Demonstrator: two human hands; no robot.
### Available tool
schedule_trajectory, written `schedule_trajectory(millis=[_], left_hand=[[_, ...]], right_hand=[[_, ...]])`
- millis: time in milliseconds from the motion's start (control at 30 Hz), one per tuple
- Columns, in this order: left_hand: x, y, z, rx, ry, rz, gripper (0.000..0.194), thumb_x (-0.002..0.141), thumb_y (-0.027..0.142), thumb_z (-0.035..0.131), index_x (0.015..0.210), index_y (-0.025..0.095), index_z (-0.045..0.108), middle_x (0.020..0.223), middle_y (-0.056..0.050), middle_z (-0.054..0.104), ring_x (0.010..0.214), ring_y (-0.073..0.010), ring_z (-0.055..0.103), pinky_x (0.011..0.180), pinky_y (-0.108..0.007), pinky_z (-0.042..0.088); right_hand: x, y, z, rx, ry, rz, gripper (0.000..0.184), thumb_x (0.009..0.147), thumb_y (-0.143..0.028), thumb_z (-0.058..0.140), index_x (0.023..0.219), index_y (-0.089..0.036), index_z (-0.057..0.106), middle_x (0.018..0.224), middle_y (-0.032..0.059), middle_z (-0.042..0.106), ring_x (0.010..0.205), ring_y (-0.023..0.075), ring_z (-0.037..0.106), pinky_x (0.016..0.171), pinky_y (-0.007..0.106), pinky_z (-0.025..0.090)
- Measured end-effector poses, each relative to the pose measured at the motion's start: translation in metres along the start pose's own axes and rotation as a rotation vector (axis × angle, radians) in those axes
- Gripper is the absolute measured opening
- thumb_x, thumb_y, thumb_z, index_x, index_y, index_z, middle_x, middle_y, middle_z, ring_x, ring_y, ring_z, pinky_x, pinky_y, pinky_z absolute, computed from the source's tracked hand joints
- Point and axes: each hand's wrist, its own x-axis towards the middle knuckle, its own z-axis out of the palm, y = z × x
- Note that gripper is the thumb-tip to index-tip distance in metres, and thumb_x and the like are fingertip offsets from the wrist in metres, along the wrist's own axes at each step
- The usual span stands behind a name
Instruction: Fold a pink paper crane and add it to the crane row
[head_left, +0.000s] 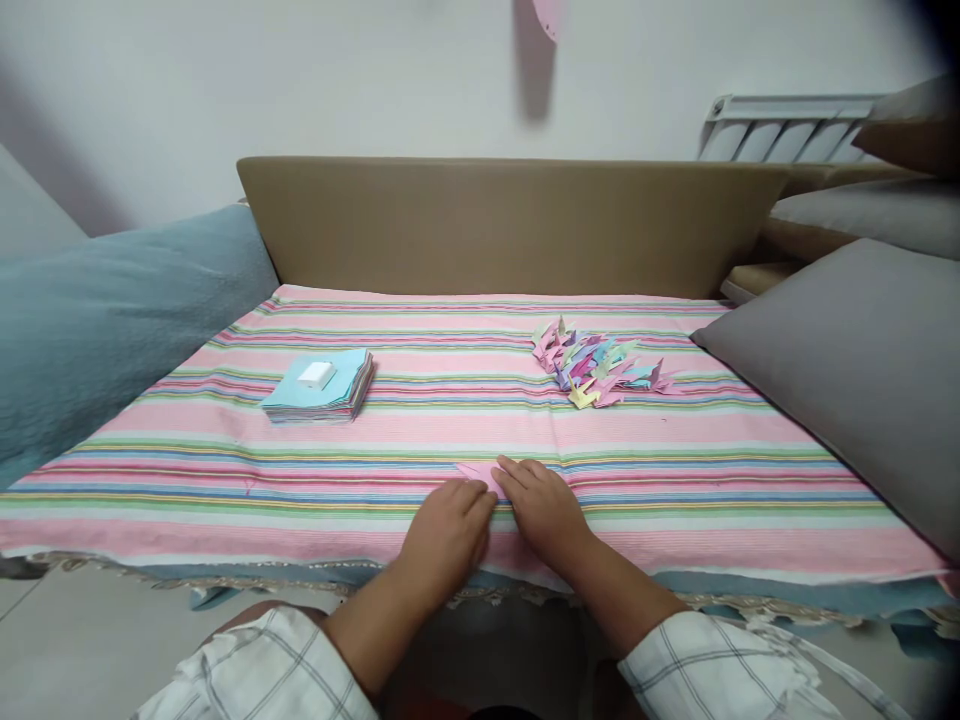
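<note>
A small piece of folded pink origami paper [478, 472] lies on the striped cloth near the sofa's front edge. My left hand [448, 532] holds its near side, the fingers closed and pressed together against it. From the right, my right hand [541, 505] presses on the same paper with its fingertips. The fingers partly hide the paper, so its full shape does not show. Beyond my right hand sits a loose pile of folded paper cranes [592, 365] in pink, yellow, blue, green and purple.
A stack of square paper sheets [322, 390], blue on top, stands at the left with a small white block [316, 375] on it. Striped cloth [420, 420] covers the seat. Grey cushions [862, 370] border the right, a blue-covered armrest [127, 310] the left, a brown backrest [510, 225] the back.
</note>
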Motion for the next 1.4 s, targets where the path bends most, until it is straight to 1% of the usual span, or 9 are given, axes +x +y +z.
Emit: schedule_trajectory(millis=[67, 167, 367, 567, 733, 900, 1067, 1233, 1400], left_hand=[[-0.008, 0.010, 0.007, 0.033, -0.025, -0.011, 0.041, 0.080, 0.022, 0.052, 0.120, 0.019, 0.051, 0.119, -0.012, 0.057, 0.108, -0.0274, 0.052, 0.092, -0.044, 0.044], [-0.015, 0.013, 0.014, 0.055, -0.058, -0.021, 0.052, 0.077, 0.026, 0.057, 0.127, 0.017, 0.046, 0.129, -0.014, 0.051, 0.119, -0.0321, 0.045, 0.098, -0.047, 0.040], [-0.017, 0.008, 0.019, 0.021, -0.034, -0.031, 0.052, 0.077, 0.027, 0.057, 0.127, 0.018, 0.045, 0.132, -0.015, 0.048, 0.125, -0.0328, 0.042, 0.102, -0.051, 0.036], [-0.010, 0.001, 0.016, -0.058, 0.040, -0.018, 0.043, 0.078, 0.034, 0.061, 0.116, 0.019, 0.051, 0.128, -0.017, 0.050, 0.121, -0.0326, 0.045, 0.098, -0.052, 0.039], [0.001, -0.008, 0.012, -0.088, 0.067, -0.030, 0.018, 0.085, 0.031, 0.053, 0.096, 0.018, 0.057, 0.118, -0.013, 0.057, 0.109, -0.0272, 0.053, 0.093, -0.047, 0.044], [0.006, -0.010, 0.015, -0.097, 0.098, -0.043, 0.011, 0.084, 0.027, 0.053, 0.087, 0.017, 0.058, 0.118, -0.014, 0.057, 0.112, -0.0273, 0.052, 0.093, -0.047, 0.044], [0.005, -0.009, 0.017, -0.090, 0.089, -0.064, 0.013, 0.081, 0.028, 0.057, 0.089, 0.018, 0.056, 0.125, -0.014, 0.053, 0.120, -0.0279, 0.046, 0.101, -0.049, 0.039], [0.005, -0.009, 0.018, -0.092, 0.075, -0.065, 0.014, 0.080, 0.025, 0.059, 0.090, 0.017, 0.055, 0.126, -0.014, 0.054, 0.122, -0.0279, 0.045, 0.103, -0.050, 0.037], [0.005, -0.007, 0.018, -0.054, 0.064, -0.075, 0.015, 0.078, 0.024, 0.060, 0.090, 0.017, 0.055, 0.127, -0.014, 0.054, 0.122, -0.0281, 0.045, 0.103, -0.049, 0.037]], right_hand=[[0.000, 0.000, 0.000, 0.005, 0.001, -0.002, 0.037, 0.087, -0.016, 0.046, 0.123, -0.018, 0.055, 0.131, 0.0080, 0.052, 0.104, 0.0223, 0.050, 0.088, 0.036, 0.042], [0.000, -0.001, 0.000, 0.005, -0.007, -0.001, 0.038, 0.087, -0.015, 0.046, 0.123, -0.018, 0.055, 0.131, 0.0078, 0.052, 0.104, 0.0228, 0.050, 0.088, 0.036, 0.042], [0.002, 0.000, -0.005, 0.042, -0.019, 0.018, 0.039, 0.085, -0.012, 0.047, 0.122, -0.018, 0.056, 0.128, 0.0089, 0.055, 0.105, 0.0213, 0.051, 0.089, 0.036, 0.042], [0.006, 0.003, -0.021, 0.250, 0.025, 0.064, 0.031, 0.086, -0.017, 0.044, 0.109, -0.019, 0.064, 0.113, 0.0070, 0.063, 0.103, 0.0179, 0.053, 0.091, 0.032, 0.041], [0.009, 0.003, -0.029, 0.359, -0.044, 0.118, 0.028, 0.091, -0.020, 0.040, 0.088, -0.020, 0.067, 0.091, 0.0028, 0.067, 0.088, 0.0151, 0.057, 0.083, 0.029, 0.042], [0.011, 0.004, -0.025, 0.384, -0.058, 0.211, 0.025, 0.090, -0.021, 0.043, 0.104, -0.020, 0.063, 0.100, 0.0039, 0.067, 0.094, 0.0164, 0.057, 0.084, 0.028, 0.041], [0.014, 0.003, -0.019, 0.301, -0.074, 0.171, 0.033, 0.092, -0.021, 0.039, 0.119, -0.020, 0.058, 0.101, 0.0061, 0.065, 0.094, 0.0180, 0.055, 0.086, 0.030, 0.040], [0.014, -0.001, -0.018, 0.206, -0.118, 0.166, 0.036, 0.091, -0.020, 0.040, 0.125, -0.022, 0.054, 0.094, 0.0068, 0.062, 0.088, 0.0196, 0.052, 0.080, 0.030, 0.037], [0.014, -0.003, -0.018, 0.181, -0.151, 0.188, 0.037, 0.091, -0.021, 0.041, 0.127, -0.024, 0.052, 0.097, 0.0074, 0.060, 0.089, 0.0199, 0.049, 0.078, 0.030, 0.034]])
